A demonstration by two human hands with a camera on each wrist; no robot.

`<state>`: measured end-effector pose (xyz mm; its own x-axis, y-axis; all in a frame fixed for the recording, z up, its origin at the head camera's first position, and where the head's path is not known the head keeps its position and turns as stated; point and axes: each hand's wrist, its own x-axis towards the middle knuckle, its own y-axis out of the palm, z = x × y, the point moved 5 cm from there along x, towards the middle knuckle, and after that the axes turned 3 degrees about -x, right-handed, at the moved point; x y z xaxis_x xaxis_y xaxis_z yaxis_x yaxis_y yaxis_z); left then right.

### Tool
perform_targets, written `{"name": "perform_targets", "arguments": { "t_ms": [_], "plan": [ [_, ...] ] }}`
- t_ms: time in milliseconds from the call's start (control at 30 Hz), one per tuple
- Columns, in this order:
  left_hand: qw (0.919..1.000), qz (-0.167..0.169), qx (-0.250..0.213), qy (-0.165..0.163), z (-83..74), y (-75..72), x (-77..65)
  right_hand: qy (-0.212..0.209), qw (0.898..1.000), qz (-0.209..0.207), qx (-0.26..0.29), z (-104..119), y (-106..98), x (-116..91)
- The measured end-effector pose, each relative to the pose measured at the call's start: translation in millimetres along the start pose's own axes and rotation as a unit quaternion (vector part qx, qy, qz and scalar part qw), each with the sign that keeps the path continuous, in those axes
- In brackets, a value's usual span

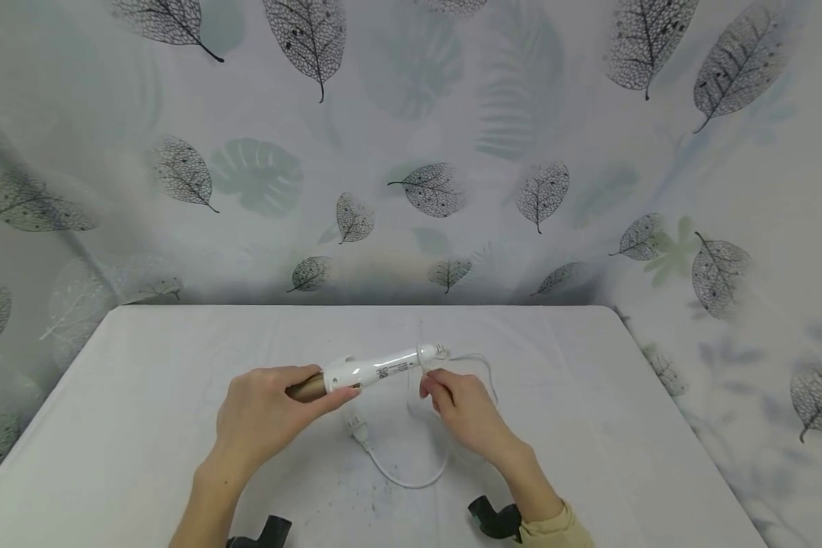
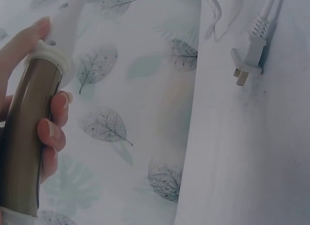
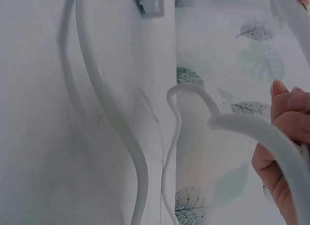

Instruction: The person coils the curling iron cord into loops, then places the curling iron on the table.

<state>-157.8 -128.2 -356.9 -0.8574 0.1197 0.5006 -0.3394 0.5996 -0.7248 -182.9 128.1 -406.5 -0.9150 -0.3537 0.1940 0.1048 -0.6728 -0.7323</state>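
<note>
A white-handled curling iron (image 1: 373, 371) with a brown-gold barrel (image 2: 30, 128) is held above the table, its handle pointing right. My left hand (image 1: 263, 417) grips the barrel, with fingers wrapped round it in the left wrist view and the thumb reaching toward the handle. Close under the handle's cord end, my right hand (image 1: 471, 415) pinches the white power cord (image 1: 411, 485) with curled fingers. The cord loops behind that hand and down onto the table. Its two-pin plug (image 1: 360, 431) lies below the handle, between the hands.
The white-covered table (image 1: 555, 380) stands against a leaf-patterned curtain (image 1: 383, 137), which also hangs at both sides. Dark smudges mark the cloth below the plug. A black wrist mount (image 1: 496, 519) is on the right wrist, another (image 1: 267, 533) on the left.
</note>
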Motion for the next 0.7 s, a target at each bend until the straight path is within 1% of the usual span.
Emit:
{"name": "perform_targets", "arguments": {
  "t_ms": [100,233,367,500,667,700],
  "plan": [
    [0.999,0.008,0.001,-0.044,3.3,2.5,0.9,-0.027,1.0,0.003,-0.001,4,0,-2],
    [0.9948,0.029,0.011,-0.097,6.8,6.4,0.8,-0.062,0.998,0.0,-0.002,10,-2,-3],
    [0.9892,0.055,0.022,-0.134,8.7,10.6,0.4,-0.08,0.997,0.0,-0.006,13,-3,-4],
    [0.9822,0.082,0.022,-0.167,12.1,13.2,0.0,-0.083,0.996,0.0,-0.011,14,-4,-5],
    [0.9686,0.107,0.028,-0.223,19.0,8.6,-1.1,-0.076,0.997,-0.014,-0.019,14,-5,-4],
    [0.9669,0.11,0.028,-0.229,20.1,7.6,-1.1,-0.072,0.997,-0.02,-0.022,14,-5,-4]
  ]
}}
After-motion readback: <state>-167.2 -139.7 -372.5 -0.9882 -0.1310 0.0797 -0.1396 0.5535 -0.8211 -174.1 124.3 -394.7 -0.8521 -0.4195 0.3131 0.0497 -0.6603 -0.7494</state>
